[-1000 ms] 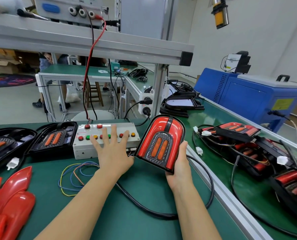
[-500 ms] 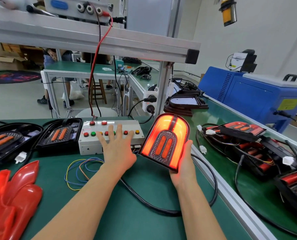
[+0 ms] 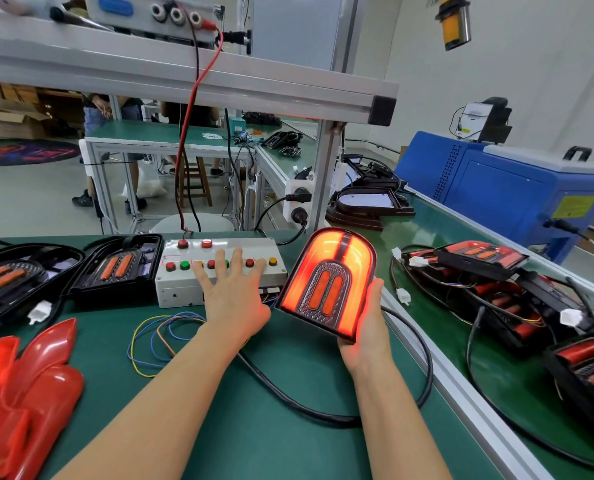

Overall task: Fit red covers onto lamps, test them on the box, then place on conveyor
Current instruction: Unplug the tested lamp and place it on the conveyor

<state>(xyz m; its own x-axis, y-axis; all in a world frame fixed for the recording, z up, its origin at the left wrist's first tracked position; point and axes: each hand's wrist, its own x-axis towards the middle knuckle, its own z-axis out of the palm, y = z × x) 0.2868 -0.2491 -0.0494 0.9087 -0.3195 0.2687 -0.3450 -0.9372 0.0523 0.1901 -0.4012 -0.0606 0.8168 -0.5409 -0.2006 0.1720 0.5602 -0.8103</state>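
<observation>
My right hand (image 3: 366,327) holds a covered lamp (image 3: 326,282) upright from behind, tilted toward me; its red cover glows bright orange-red. My left hand (image 3: 233,292) lies spread with straight fingers on the buttons of the white test box (image 3: 181,285). Two uncovered black lamps (image 3: 115,268) (image 3: 8,278) lie left of the box. A pile of loose red covers (image 3: 22,396) sits at the near left. Several finished lamps (image 3: 479,258) with white plugs lie on the green conveyor (image 3: 437,334) to the right.
A thick black cable (image 3: 288,400) loops across the green mat from the lamp. Thin coloured wires (image 3: 157,341) curl in front of the box. A grey shelf beam (image 3: 184,74) runs overhead; a blue machine (image 3: 517,195) stands beyond the conveyor. Black lamp housings (image 3: 368,206) are stacked at the conveyor's far end.
The lamp was dark a second ago and is now lit, brighter than half a second ago. My left hand has stayed spread on the box buttons; the lamp has barely moved.
</observation>
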